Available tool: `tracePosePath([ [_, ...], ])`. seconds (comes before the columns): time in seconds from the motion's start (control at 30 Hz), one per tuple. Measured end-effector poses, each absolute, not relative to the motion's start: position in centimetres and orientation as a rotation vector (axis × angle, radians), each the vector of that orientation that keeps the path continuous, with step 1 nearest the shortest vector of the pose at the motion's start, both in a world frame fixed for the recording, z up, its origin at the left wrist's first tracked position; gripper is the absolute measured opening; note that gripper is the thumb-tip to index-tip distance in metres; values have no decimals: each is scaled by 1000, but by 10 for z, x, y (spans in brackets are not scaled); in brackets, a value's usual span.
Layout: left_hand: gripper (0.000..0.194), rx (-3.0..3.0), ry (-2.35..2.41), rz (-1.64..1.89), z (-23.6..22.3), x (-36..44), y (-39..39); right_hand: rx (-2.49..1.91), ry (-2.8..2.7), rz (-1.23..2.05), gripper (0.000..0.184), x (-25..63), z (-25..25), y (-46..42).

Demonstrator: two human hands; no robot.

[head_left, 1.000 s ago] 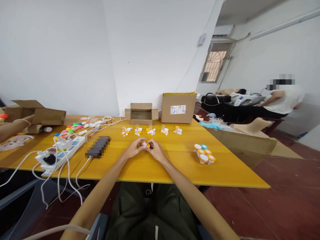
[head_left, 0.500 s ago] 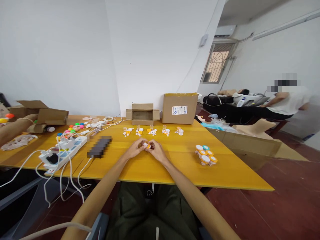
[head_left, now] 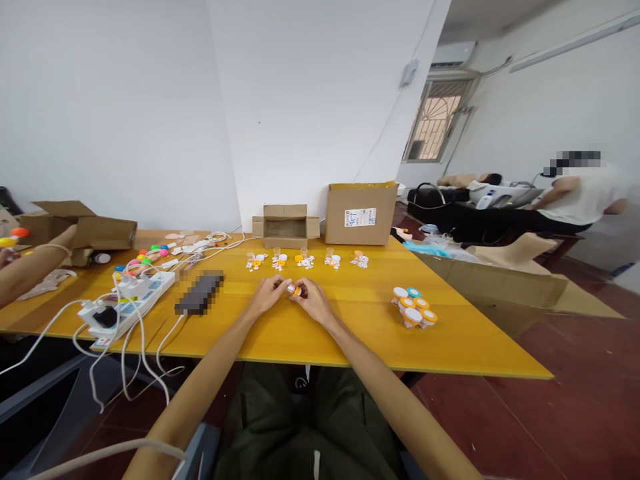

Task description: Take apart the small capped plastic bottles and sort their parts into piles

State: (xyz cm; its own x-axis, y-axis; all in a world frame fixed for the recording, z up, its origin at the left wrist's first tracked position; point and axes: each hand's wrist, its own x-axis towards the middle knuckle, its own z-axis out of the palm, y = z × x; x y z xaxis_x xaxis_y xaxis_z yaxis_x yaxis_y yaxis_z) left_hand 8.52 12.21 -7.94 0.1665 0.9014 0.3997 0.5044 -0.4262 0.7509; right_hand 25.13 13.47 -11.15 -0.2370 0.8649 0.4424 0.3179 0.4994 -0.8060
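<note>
Over the middle of the table, my right hand (head_left: 312, 300) is closed round a small jar (head_left: 296, 291) with an orange-and-white lid. The jar is tilted, and fingers cover part of it. My left hand (head_left: 270, 295) is at the jar's left side, thumb and fingertips pinched together near it; whatever they hold is too small to make out. Beyond both hands stands a row of small clear cups (head_left: 304, 253) with orange lids and little white pieces (head_left: 307, 263) heaped about them. Several lidded jars (head_left: 413, 316), mostly orange with one teal, stand grouped to the right.
A small open carton (head_left: 285, 243) and a larger closed box (head_left: 358, 230) stand at the back. On the left are a power strip (head_left: 145, 308) with loose cables, a dark phone (head_left: 200, 293) and colourful balls (head_left: 150, 255). Another person's arm (head_left: 40, 263) reaches in at far left.
My left hand has shifted slightly left, and more of the jar shows between my hands. At far left the other person's arm has moved. The view has turned slightly.
</note>
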Motion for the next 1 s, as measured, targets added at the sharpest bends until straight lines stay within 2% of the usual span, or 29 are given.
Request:
tracePosePath([
  [0.13, 41, 2014, 1337, 1227, -77, 84, 120, -1020, -1779, 696, 20, 252, -114, 137],
  [0.57, 10, 2167, 1627, 1463, -76, 76, 123, -1045, -1718, 604, 19, 253, -116, 138],
  [1.0, 12, 2207, 2017, 1023, -77, 72, 127, -1061, -1708, 595, 19, 252, -120, 140],
])
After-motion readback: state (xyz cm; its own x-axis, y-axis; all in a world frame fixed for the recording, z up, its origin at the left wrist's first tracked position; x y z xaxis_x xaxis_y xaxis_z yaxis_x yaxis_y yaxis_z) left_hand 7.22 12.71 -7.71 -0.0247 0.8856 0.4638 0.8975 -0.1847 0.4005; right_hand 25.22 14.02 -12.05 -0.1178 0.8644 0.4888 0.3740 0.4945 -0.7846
